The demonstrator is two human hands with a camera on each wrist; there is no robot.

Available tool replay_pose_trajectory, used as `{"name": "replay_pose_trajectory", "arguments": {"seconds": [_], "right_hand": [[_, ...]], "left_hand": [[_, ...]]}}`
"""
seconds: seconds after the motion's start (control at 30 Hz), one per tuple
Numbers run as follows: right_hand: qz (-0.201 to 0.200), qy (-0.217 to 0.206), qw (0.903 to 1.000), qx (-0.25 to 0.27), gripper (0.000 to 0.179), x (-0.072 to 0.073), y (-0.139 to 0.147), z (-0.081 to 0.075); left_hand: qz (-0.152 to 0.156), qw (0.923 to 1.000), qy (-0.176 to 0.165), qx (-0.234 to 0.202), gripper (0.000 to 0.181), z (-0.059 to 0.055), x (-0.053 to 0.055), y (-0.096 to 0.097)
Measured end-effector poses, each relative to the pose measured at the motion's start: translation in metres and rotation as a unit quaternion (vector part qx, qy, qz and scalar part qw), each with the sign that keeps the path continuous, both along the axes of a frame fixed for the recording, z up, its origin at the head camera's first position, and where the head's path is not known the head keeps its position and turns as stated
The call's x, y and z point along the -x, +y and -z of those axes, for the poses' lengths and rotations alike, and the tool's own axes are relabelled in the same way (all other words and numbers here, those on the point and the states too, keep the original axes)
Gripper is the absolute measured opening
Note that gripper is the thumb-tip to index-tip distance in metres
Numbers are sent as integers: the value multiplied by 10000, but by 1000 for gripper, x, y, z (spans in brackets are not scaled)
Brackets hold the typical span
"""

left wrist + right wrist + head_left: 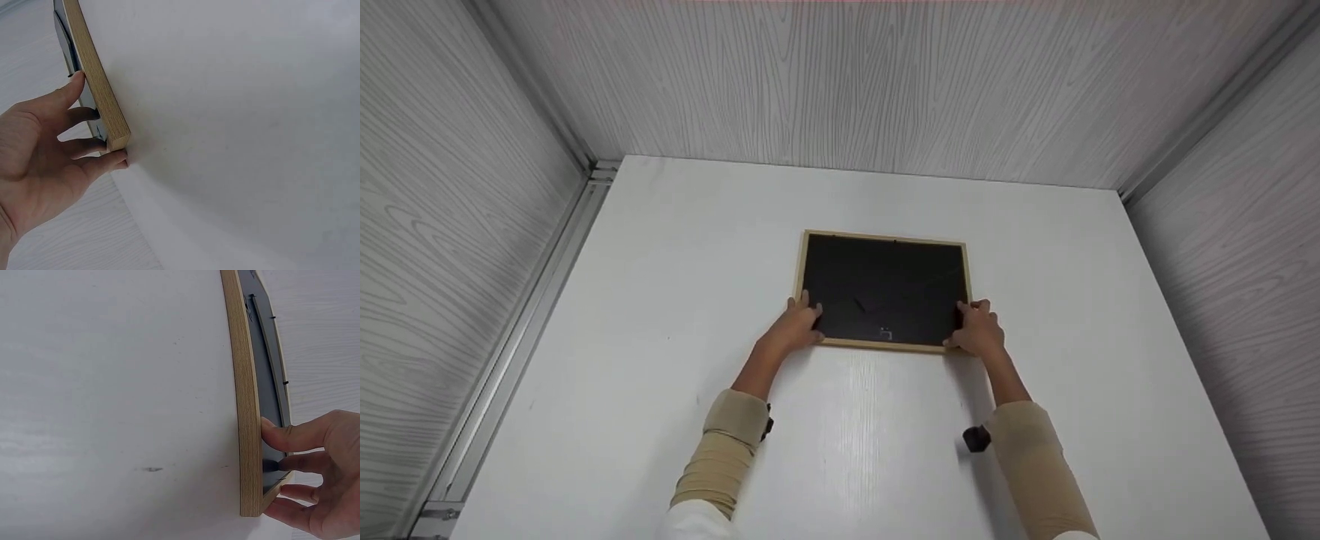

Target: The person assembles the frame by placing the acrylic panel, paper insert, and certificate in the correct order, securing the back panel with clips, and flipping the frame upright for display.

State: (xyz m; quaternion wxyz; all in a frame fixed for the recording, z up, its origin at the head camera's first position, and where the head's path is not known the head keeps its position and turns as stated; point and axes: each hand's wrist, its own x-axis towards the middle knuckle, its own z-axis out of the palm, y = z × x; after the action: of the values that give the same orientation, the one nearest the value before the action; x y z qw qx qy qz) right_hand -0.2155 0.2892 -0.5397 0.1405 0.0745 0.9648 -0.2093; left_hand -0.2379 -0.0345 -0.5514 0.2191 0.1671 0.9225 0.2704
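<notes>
- Nearest the head camera, I'm seeing beige arm wraps [1039, 472].
- The left hand [793, 328] is gripping the near-left corner of a wooden picture frame [889, 281], thumb and fingers curling about it.
- The right hand [981, 330] is gripping the near-right corner likewise.
- The frame is lying on the white table [862, 435], dark backing facing up.
- Beyond, a wood-grain panel [847, 90] is standing.
</notes>
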Motion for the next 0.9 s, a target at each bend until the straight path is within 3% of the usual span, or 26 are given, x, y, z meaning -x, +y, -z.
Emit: {"name": "replay_pose_trajectory", "arguments": {"seconds": [0.5,0.63,0.77,0.9], "right_hand": [[-259,41,9996,-141,77,3,-2,-4],[-204,-32,9997,-126,78,2,-2,-5],[-176,-41,9998,-75,78,1,-2,-5],[-237,-32,9997,-78,78,1,-3,-4]], "left_hand": [[-206,9976,478,459,49,-2,4,12],[-747,9948,665,197,41,-5,6,19],[-1516,9844,897,-28,36,-8,6,27],[-1916,9766,978,28,26,-11,2,32]]}}
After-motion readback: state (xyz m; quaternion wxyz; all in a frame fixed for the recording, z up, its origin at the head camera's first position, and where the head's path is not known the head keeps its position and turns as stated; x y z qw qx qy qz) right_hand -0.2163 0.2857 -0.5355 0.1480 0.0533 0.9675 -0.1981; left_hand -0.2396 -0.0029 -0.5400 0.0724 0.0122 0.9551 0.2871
